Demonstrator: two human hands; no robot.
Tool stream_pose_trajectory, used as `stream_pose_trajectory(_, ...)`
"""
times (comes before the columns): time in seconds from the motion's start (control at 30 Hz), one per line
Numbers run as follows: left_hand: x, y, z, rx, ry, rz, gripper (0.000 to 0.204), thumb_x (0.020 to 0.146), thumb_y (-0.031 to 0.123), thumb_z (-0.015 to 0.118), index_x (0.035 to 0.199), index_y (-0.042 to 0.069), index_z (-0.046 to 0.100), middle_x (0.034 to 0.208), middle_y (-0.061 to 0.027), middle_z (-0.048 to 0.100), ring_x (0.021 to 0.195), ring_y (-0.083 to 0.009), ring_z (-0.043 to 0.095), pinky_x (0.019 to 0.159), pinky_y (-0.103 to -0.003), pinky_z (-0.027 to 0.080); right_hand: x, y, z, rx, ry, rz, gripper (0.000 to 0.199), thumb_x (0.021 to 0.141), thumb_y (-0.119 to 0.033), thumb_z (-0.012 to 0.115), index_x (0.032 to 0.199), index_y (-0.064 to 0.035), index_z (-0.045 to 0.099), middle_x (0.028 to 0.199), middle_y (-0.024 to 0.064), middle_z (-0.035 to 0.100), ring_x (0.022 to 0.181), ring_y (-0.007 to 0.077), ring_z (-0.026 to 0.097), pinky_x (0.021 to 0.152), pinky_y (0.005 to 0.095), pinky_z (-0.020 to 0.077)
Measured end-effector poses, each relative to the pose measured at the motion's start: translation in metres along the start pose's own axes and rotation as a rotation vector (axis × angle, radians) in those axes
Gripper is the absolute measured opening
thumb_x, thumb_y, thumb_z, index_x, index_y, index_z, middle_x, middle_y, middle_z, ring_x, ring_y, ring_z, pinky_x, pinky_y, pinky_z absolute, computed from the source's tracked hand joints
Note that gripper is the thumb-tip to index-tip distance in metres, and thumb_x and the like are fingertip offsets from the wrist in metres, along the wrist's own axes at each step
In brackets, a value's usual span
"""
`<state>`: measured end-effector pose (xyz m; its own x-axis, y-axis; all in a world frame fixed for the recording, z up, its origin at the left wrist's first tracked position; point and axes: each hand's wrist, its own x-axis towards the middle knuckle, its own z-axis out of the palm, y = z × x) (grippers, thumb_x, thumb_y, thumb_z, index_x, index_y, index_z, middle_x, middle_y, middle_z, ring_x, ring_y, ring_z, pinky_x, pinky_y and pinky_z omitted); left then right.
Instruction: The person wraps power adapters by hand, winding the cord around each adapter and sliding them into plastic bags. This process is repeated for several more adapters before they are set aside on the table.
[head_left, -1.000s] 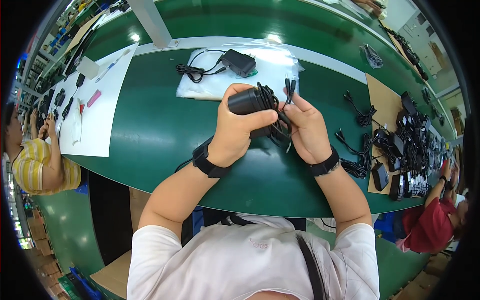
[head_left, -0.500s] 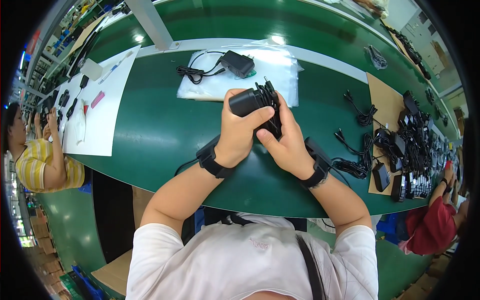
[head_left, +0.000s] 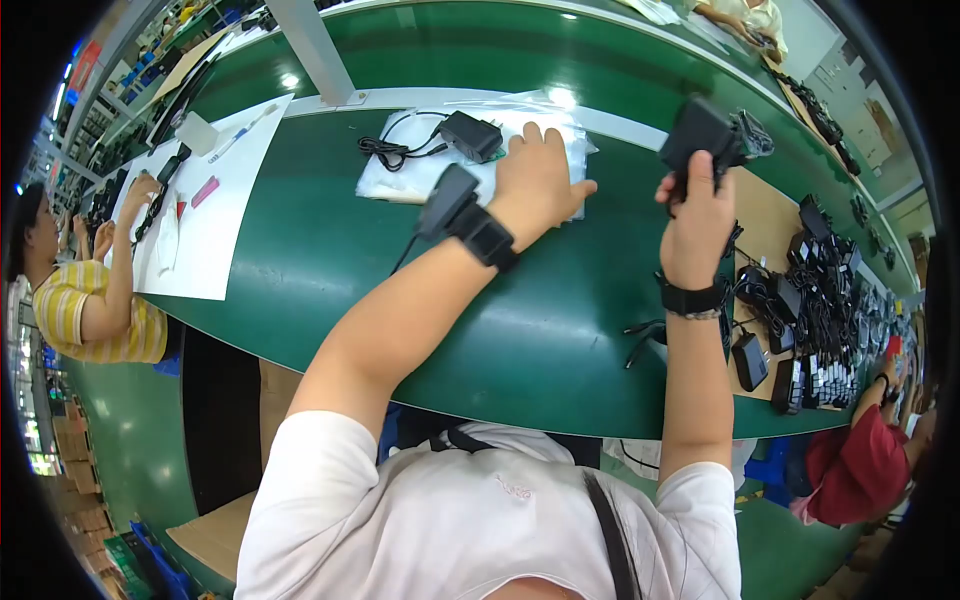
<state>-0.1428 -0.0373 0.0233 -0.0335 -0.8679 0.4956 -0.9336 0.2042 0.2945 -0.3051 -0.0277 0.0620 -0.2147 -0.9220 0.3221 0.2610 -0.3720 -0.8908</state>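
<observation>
With its fingers spread, my left hand (head_left: 538, 178) reaches over the stack of clear plastic bags (head_left: 400, 183) and appears to touch it. Beside those fingers, a black power adapter (head_left: 470, 137) with a coiled cable (head_left: 388, 153) lies on the bags. My right hand (head_left: 697, 235) is raised to the right, closed around another black power adapter (head_left: 697, 132) that is blurred by motion. Its cable is mostly hidden behind the hand. Black cable plugs (head_left: 640, 335) show beside my right forearm, which covers part of their cords.
Adapters with cables (head_left: 825, 300) are heaped on a cardboard sheet (head_left: 765, 215) at the right. A white sheet (head_left: 215, 235) bears a pink object (head_left: 205, 192) and a pen at the left. A metal post (head_left: 310, 50) rises at the back. Co-workers sit on both sides.
My hands have parted. The right one has carried the bundled adapter up and to the right; the left one has let go and moved onto the bags.
</observation>
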Motion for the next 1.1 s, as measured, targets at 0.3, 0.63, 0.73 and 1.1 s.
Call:
stream_pose_trajectory(0.3, 0.033, -0.003, 0.017, 0.155, -0.359, -0.034, 0.012, 0.067, 0.01, 0.058, 0.073, 0.003, 0.066, 0.076, -0.0168, 0.064, 0.075, -0.0288, 0.064, 0.063, -0.036, 0.051, 0.01, -0.034, -0.01, 0.048, 0.035, -0.134, 0.025, 0.088, -0.021, 0.056, 0.097, -0.0002, 0.045, 0.077, 0.0052, 0.053, 0.06, 0.013, 0.05, 0.054, 0.0241, 0.0415)
stream_pose_trajectory(0.63, 0.038, -0.05, -0.014, -0.68, -0.34, -0.462, 0.025, 0.067, 0.016, 0.072, 0.056, 0.001, 0.054, 0.058, -0.0043, 0.053, 0.051, -0.0124, 0.049, 0.048, -0.025, 0.038, 0.013, -0.028, -0.011, 0.04, 0.006, -0.126, 0.024, 0.088, -0.021, 0.056, 0.096, -0.0009, 0.045, 0.079, 0.0054, 0.054, 0.06, 0.0126, 0.051, 0.053, 0.0239, 0.0422)
stream_pose_trajectory(0.73, 0.034, -0.055, -0.022, -0.684, -0.451, -0.525, 0.034, 0.066, 0.021, 0.074, 0.051, 0.003, 0.049, 0.055, -0.0027, 0.049, 0.047, -0.0117, 0.04, 0.044, -0.026, 0.033, 0.012, -0.026, -0.01, 0.007, -0.005, -0.124, 0.024, 0.088, -0.022, 0.056, 0.096, -0.0012, 0.045, 0.079, 0.005, 0.054, 0.06, 0.0121, 0.051, 0.052, 0.0236, 0.042)
stream_pose_trajectory(1.1, 0.041, -0.075, -0.025, -1.109, -0.281, -0.627, 0.028, 0.077, 0.019, 0.068, 0.062, -0.001, 0.054, 0.06, -0.006, 0.053, 0.049, -0.0097, 0.044, 0.043, -0.024, 0.034, 0.005, -0.025, -0.003, -0.012, -0.06, -0.05, 0.024, 0.09, -0.023, 0.053, 0.097, -0.0009, 0.046, 0.078, 0.0049, 0.053, 0.06, 0.0114, 0.05, 0.053, 0.0236, 0.0416)
